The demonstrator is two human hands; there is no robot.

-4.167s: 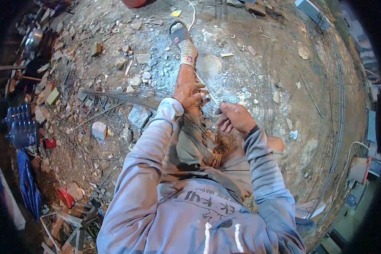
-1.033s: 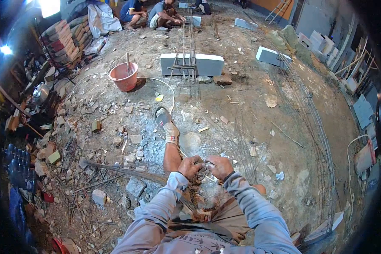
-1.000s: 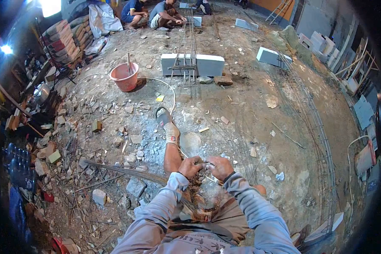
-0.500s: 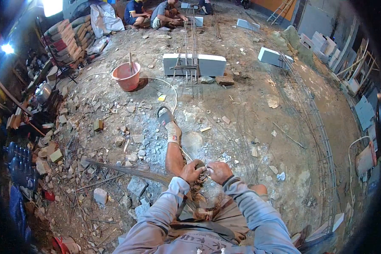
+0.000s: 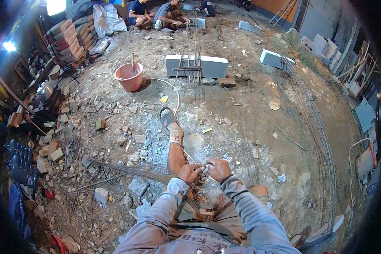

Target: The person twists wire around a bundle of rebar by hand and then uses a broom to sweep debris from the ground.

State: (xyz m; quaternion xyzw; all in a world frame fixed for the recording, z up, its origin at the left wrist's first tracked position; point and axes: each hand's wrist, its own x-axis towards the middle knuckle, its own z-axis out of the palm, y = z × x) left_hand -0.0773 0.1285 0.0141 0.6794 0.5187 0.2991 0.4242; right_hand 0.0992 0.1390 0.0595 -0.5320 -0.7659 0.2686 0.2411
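In the head view my left hand point(image 5: 189, 172) and my right hand point(image 5: 219, 170) meet in front of my lap, fingers pinched together. Between them runs a pale cable point(image 5: 188, 156), which comes up along my shin from the ground. A small whitish bit shows at my fingertips, too small to make out. To the left of my hands lies a bundle of thin wire point(image 5: 127, 169), one end reaching towards my lap. My outstretched leg ends in a dark sandal point(image 5: 167, 116).
Ahead stand a pink bucket point(image 5: 129, 77) with a stick in it and a grey block point(image 5: 213, 67) under a rebar cage point(image 5: 192, 42). Another long cage point(image 5: 319, 122) lies at right. Rubble point(image 5: 101, 194) covers the left ground. Two people point(image 5: 167, 16) sit at the back.
The view has shifted slightly. My hands stay close together on the cable, and the right hand has turned a little, its fingers lifting slightly.
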